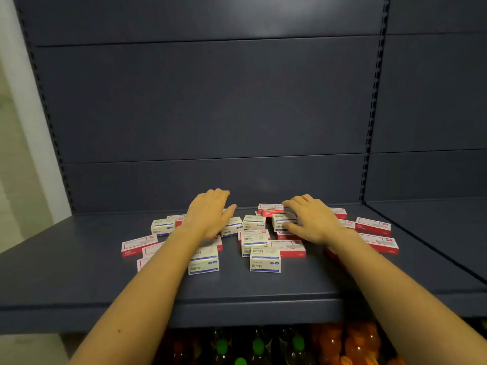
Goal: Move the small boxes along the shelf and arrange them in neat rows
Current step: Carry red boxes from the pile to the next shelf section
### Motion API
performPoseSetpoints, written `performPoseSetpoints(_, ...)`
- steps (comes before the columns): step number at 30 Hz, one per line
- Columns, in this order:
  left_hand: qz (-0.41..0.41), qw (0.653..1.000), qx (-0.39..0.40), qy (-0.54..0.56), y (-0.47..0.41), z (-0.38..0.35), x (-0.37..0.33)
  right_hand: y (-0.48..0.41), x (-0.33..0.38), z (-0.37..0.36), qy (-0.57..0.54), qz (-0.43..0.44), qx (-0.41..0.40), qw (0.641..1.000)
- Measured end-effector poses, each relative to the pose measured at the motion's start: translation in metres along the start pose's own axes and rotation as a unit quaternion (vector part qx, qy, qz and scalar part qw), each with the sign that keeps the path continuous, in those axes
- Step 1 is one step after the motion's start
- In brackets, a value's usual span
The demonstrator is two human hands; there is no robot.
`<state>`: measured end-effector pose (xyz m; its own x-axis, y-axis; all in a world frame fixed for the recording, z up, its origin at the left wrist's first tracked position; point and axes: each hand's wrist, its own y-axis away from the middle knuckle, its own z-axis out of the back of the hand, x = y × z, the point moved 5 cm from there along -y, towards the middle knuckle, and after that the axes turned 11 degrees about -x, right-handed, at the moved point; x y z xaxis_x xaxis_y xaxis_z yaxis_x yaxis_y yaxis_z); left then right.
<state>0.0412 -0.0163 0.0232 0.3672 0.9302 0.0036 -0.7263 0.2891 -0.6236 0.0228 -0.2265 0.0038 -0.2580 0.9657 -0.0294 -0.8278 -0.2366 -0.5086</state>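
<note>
Your boxes (264,259) lie scattered mid-shelf (79,272), red and white ones mixed. Your left hand (210,214) rests flat over some, fingers pressed together, thumb out. Your right hand (313,219) pinches a white box (282,222) between fingers and thumb. Bottles (258,346) stand below.

The small boxes lie scattered on the dark grey shelf (79,272), not in rows. There are two kinds. The taller white boxes (264,260) with blue print stand mostly in the middle, some stacked two high. The flat red-and-white boxes (373,225) lie around them at the left, the right and the back, turned at different angles, some overlapping. One rear white box (280,219) is gripped between thumb and fingers of the right hand (313,222).
</note>
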Motion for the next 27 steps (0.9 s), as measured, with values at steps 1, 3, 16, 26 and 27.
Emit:
performPoseSetpoints(1,0.010,1.000,0.003,0.021,-0.004,0.000,0.004,-0.002,-0.003,0.000,0.000,-0.004,0.009,1.000)
performPoseSetpoints(3,0.014,0.998,-0.001,0.062,-0.012,-0.003,0.011,-0.004,-0.009,-0.003,-0.011,-0.009,0.030,0.999)
performPoseSetpoints(16,0.028,0.973,0.165,0.158,-0.015,-0.026,0.031,-0.021,-0.010,0.011,-0.055,0.044,0.007,0.997)
performPoseSetpoints(26,-0.017,0.976,0.180,0.122,-0.020,-0.030,0.035,-0.023,-0.010,0.017,-0.077,0.025,-0.029,0.996)
performPoseSetpoints(27,-0.028,0.980,0.162,0.108,-0.024,-0.026,0.037,-0.023,-0.013,0.018,-0.079,0.018,-0.037,0.996)
